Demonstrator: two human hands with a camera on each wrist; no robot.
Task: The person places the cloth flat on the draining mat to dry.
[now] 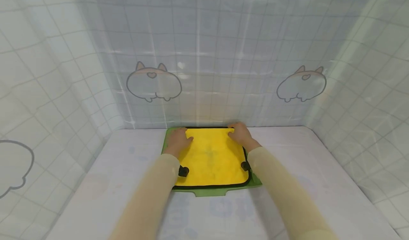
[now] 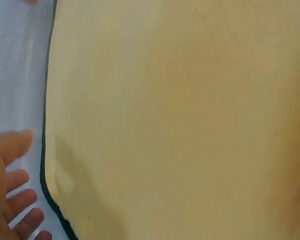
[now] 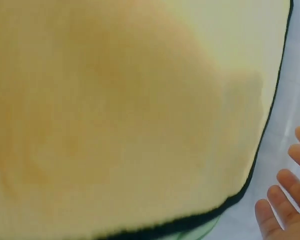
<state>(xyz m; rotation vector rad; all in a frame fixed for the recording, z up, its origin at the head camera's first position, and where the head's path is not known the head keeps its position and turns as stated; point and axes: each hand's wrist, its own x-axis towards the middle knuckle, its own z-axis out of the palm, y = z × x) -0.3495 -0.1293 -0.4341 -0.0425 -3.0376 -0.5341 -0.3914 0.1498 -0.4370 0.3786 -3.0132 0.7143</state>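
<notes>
A yellow rectangular sheet (image 1: 211,158) with a black edge lies over a green board (image 1: 210,192) against the back wall. My left hand (image 1: 177,140) is at the sheet's far left corner, its thumb overlapping the yellow in the head view. At the far right corner is my right hand (image 1: 240,134). The left wrist view has the left fingers (image 2: 21,199) extended and spread beside the black edge. Likewise, the right fingers (image 3: 285,200) are stretched out just past the edge in the right wrist view. Neither hand grips the sheet there.
The white table (image 1: 121,172) surrounds the board. Behind it rises a grid-patterned wall covering (image 1: 223,98) with cartoon animal drawings, and similar side walls stand left and right. Small black pieces (image 1: 183,171) show beside both sleeves.
</notes>
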